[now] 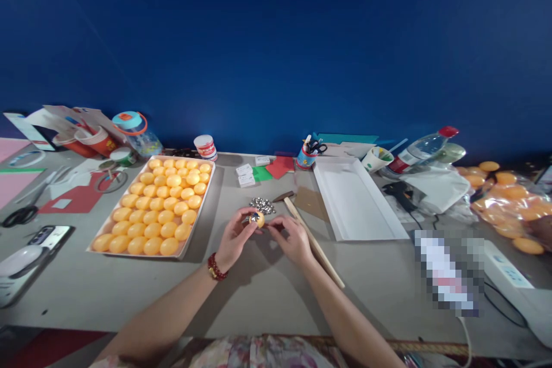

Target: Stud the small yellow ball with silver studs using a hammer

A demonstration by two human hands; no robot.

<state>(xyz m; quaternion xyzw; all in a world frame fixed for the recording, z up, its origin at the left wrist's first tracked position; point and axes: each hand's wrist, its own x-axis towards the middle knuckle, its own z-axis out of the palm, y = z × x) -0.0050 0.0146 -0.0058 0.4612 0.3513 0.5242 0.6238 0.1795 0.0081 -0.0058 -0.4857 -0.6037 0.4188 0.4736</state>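
Wrapped round an orange ping-pong ball is my left hand, a dark red bead bracelet on its wrist. Something small, dark and shiny shows on the ball's near face, too small to name. My right hand is just right of the ball, thumb and fingers pinched together; what they hold, if anything, is hidden. A pile of small shiny metal pieces lies right behind the ball. Beside my right hand rests a hammer, its wooden handle slanting toward me. Rows of orange balls fill a shallow box on the left.
A long white tray lies at the right, near a glue gun, a plastic bottle and a bag of orange balls. Behind stand a pen cup and a white jar. Scissors lie far left.
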